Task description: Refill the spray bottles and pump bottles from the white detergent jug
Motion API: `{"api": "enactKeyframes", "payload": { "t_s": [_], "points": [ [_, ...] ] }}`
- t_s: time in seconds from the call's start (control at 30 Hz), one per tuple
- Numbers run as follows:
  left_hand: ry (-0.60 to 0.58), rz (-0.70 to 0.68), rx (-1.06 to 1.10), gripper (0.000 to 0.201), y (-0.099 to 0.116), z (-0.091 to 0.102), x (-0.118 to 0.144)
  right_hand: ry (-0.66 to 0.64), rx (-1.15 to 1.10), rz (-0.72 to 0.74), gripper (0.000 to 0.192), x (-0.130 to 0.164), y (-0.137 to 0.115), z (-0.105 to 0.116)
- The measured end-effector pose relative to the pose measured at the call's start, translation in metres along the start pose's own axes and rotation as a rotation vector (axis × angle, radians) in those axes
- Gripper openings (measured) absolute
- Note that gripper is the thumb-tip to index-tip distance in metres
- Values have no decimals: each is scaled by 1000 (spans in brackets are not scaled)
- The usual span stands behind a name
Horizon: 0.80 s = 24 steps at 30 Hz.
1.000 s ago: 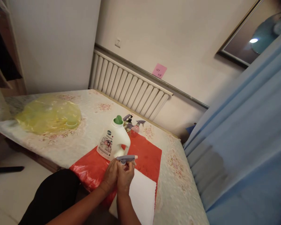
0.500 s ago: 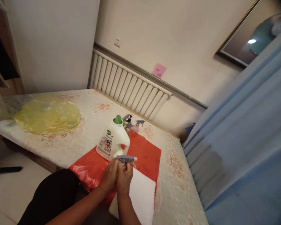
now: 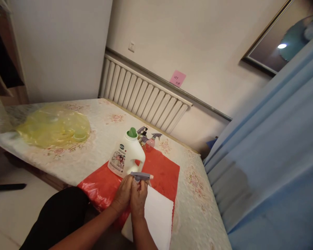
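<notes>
Both hands meet over the near edge of a red plastic sheet (image 3: 164, 170) on the table. My left hand (image 3: 123, 194) and my right hand (image 3: 138, 198) wrap a small spray bottle whose grey trigger head (image 3: 141, 176) sticks up above the fingers; the bottle's body is hidden by the hands. Just behind them stands a white detergent jug (image 3: 126, 158) with a green cap. Two or three more small spray bottles (image 3: 147, 139) stand behind the jug. A white cloth (image 3: 158, 217) lies under my right forearm.
A yellow plastic bag (image 3: 53, 126) lies at the table's far left on the floral tablecloth (image 3: 101, 125). A white radiator (image 3: 143, 95) runs along the wall behind. A blue curtain (image 3: 271, 156) hangs at the right. My dark-clothed knee (image 3: 57, 215) is at the table's near edge.
The hands and the spray bottle stay almost in place; only the view shifts slightly.
</notes>
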<state>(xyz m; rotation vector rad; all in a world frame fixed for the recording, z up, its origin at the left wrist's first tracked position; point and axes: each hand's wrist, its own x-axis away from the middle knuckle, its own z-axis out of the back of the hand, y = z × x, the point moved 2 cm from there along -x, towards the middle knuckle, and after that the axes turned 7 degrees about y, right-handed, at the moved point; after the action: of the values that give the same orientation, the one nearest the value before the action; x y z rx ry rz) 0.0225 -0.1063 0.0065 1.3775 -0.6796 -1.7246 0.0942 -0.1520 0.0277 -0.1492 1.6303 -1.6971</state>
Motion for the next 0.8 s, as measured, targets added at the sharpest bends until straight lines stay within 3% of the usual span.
{"api": "enactKeyframes", "payload": {
  "t_s": [0.37, 0.8],
  "points": [
    [24, 15, 8, 10, -2, -2, 1, 41, -10, -70, 17, 1, -3, -8],
    [14, 29, 61, 10, 1, 1, 2, 5, 19, -8, 29, 4, -3, -4]
  ]
}}
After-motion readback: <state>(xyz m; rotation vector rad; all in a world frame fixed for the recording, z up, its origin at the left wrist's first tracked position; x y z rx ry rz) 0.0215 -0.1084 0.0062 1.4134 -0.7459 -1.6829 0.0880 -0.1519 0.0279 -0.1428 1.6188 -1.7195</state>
